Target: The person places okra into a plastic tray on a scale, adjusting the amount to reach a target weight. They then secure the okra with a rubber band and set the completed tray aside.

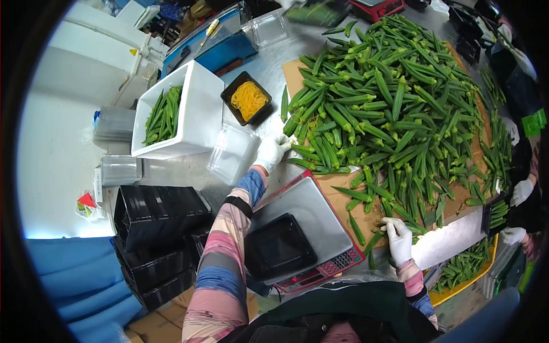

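Observation:
A big heap of green okra (394, 108) lies on brown cardboard (343, 184). At the heap's left edge, my white-gloved left hand (271, 153) is closed, its fingertips beside several okra pods; what they hold, if anything, is hidden. My right hand (398, 240), also gloved, is at the near edge of the heap. Its fingers are bent together over the cardboard, close to loose pods, and I cannot make out what is in them. Between my arms sits a red digital scale (337, 220) with a black tray (280, 247) on its steel plate.
A white foam box (197, 108) holds okra; beside it are a black tray of yellow rubber bands (249, 102) and clear plastic containers (233, 153). Stacked black trays (163, 214) stand at left. A yellow crate (457, 293) of okra is at lower right, near another person's gloved hands (521, 192).

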`<move>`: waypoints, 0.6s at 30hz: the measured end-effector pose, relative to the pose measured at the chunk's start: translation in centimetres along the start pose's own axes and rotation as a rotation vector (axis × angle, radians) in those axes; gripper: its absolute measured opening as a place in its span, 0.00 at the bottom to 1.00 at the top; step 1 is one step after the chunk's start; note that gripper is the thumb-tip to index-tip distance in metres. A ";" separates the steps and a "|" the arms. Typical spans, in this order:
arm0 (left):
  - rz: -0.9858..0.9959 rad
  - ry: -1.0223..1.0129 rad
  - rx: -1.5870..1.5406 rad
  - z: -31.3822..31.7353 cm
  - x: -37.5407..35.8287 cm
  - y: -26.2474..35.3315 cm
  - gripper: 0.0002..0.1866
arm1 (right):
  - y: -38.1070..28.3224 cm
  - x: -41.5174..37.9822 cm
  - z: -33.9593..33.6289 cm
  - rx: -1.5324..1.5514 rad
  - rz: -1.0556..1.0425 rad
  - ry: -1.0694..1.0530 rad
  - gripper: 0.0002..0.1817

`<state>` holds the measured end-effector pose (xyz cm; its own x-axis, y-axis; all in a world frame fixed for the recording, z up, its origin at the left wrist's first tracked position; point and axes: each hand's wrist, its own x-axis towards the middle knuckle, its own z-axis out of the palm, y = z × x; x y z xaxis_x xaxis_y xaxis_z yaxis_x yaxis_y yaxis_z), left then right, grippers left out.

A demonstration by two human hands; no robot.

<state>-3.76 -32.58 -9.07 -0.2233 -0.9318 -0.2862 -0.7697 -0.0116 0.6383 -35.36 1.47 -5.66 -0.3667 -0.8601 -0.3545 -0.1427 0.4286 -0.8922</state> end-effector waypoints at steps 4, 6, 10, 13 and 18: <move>0.073 0.099 -0.233 0.4 1.5 -1.3 0.04 | 0.4 0.1 -0.1 0.022 -0.017 0.004 0.09; 0.088 0.214 -0.359 -0.1 1.8 0.4 0.05 | 0.8 0.2 -0.2 -0.009 -0.054 -0.005 0.08; 0.112 0.316 -0.396 0.0 4.9 2.1 0.06 | 1.4 0.5 0.1 -0.003 -0.032 -0.020 0.09; 0.062 0.276 -0.380 1.4 6.7 1.6 0.09 | 0.9 0.6 0.2 0.028 0.007 -0.014 0.09; 0.109 0.223 -0.313 1.8 7.8 0.7 0.05 | 1.6 0.7 -0.5 0.011 -0.009 0.010 0.09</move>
<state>-7.14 -39.19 -12.11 -0.1317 -0.9892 -0.0651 -0.5216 0.0133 0.8531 -36.32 1.64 -7.17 -0.3744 -0.8611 -0.3440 -0.1357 0.4179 -0.8983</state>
